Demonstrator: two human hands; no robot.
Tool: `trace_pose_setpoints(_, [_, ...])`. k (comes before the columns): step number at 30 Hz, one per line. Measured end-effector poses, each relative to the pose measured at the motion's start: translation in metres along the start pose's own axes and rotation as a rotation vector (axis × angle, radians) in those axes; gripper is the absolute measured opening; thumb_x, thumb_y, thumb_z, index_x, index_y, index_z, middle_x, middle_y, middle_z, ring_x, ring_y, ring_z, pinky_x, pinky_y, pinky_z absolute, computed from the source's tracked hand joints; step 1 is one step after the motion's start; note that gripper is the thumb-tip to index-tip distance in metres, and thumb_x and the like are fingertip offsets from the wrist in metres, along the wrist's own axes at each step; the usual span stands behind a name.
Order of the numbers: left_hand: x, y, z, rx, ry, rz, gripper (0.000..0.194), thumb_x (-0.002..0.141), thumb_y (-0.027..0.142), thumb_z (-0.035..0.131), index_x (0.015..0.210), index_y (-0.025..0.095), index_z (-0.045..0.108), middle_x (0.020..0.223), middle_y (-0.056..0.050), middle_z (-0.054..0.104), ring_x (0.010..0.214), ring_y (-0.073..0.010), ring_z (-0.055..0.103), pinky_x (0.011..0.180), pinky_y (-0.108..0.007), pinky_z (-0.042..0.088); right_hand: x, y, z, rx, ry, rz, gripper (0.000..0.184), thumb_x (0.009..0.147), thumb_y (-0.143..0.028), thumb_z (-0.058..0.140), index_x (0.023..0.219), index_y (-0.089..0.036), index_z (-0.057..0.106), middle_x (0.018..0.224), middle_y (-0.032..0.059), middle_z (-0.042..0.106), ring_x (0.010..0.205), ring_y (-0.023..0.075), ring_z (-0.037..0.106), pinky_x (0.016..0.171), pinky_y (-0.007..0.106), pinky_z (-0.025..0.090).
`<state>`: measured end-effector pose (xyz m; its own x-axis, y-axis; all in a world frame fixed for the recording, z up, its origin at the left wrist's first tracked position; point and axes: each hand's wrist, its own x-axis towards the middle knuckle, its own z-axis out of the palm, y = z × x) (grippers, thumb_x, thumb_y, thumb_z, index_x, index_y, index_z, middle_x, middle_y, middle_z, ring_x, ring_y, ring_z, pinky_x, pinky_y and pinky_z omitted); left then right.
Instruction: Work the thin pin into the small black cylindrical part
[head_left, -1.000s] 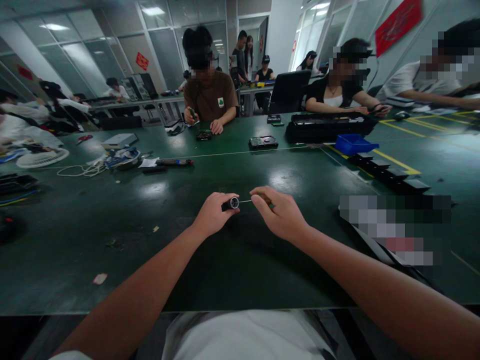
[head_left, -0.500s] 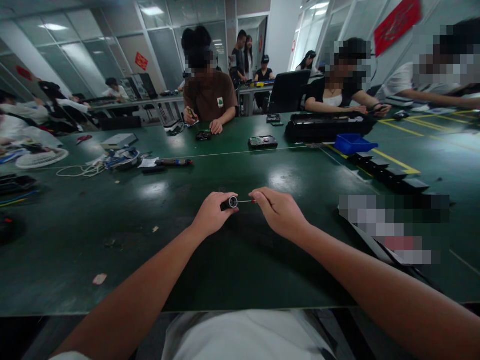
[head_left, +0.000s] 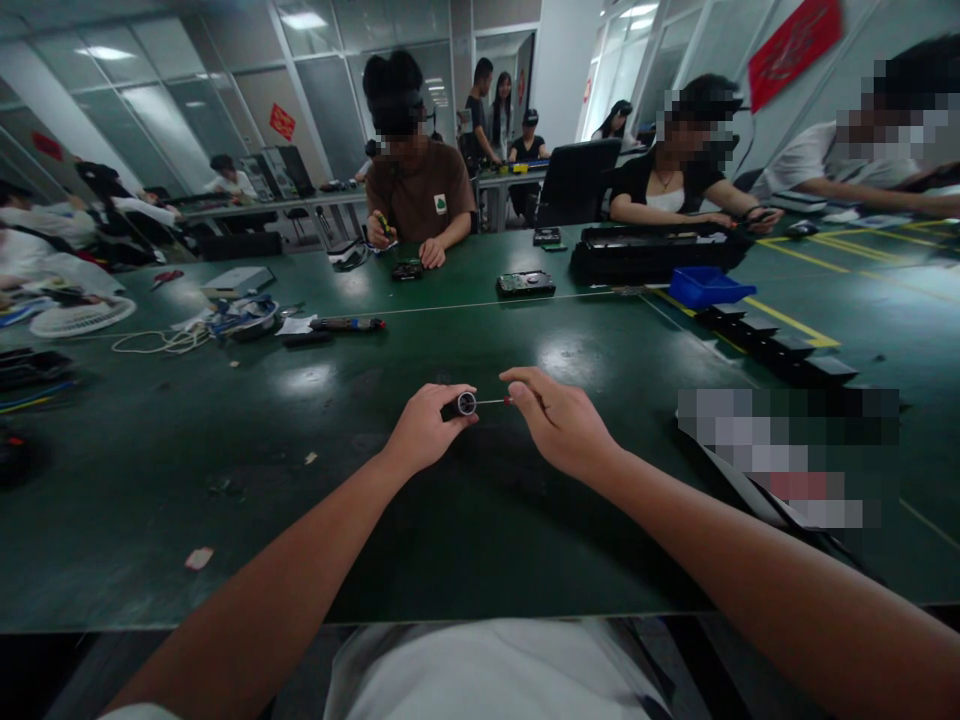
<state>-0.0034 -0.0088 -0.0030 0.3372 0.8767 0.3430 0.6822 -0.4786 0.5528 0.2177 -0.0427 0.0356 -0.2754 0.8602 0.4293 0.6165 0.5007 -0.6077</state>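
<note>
Grips a black cylinder (head_left: 466,403) in the curled left hand (head_left: 429,430); at its 3 o'clock, holds a thin-shafted screwdriver (head_left: 492,402) in the half-curled right hand (head_left: 568,422)

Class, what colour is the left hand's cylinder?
The cylinder is black, pale-rimmed at one end; head view.

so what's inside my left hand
Your left hand holds a black cylinder; its pale-rimmed round end shows. The hand covers much of the body, and the far end cannot be seen.
</note>
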Motion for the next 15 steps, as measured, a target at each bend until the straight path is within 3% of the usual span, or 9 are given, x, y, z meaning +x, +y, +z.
trace_pose_setpoints(7, [0.0001,0.0029,-0.0020,-0.010,0.002,-0.008,0.036,0.083,0.027,0.076,0.119,0.027,0.068,0.112,-0.003,0.071,0.107,-0.0228,0.061,0.094,-0.040,0.047,-0.0020,0.0002,0.0013,0.003,0.013,-0.097,0.035,0.098,-0.024,0.045,0.131,-0.016,0.051,0.073,0.0012,0.062,0.063,0.0168,0.056,0.062,0.030,0.041])
trace_pose_setpoints(12, [-0.0003,0.0029,-0.0023,-0.010,0.000,-0.005,0.036,0.083,0.027,0.076,0.118,0.028,0.068,0.113,-0.002,0.071,0.108,-0.0230,0.061,0.094,-0.040,0.047,-0.0012,0.0008,0.0003,0.017,0.000,-0.046,0.029,0.102,-0.030,0.040,0.121,-0.018,0.058,0.076,0.0026,0.065,0.060,0.0161,0.057,0.060,0.031,0.040])
trace_pose_setpoints(15, [-0.0001,0.0009,-0.0014,-0.005,-0.007,-0.003,0.036,0.084,0.028,0.075,0.119,0.028,0.068,0.113,-0.002,0.071,0.107,-0.0231,0.060,0.094,-0.041,0.047,-0.0018,0.0020,0.0021,0.022,0.013,-0.059,0.030,0.101,-0.028,0.041,0.125,-0.018,0.055,0.075,0.0017,0.064,0.058,0.0159,0.056,0.060,0.031,0.041])
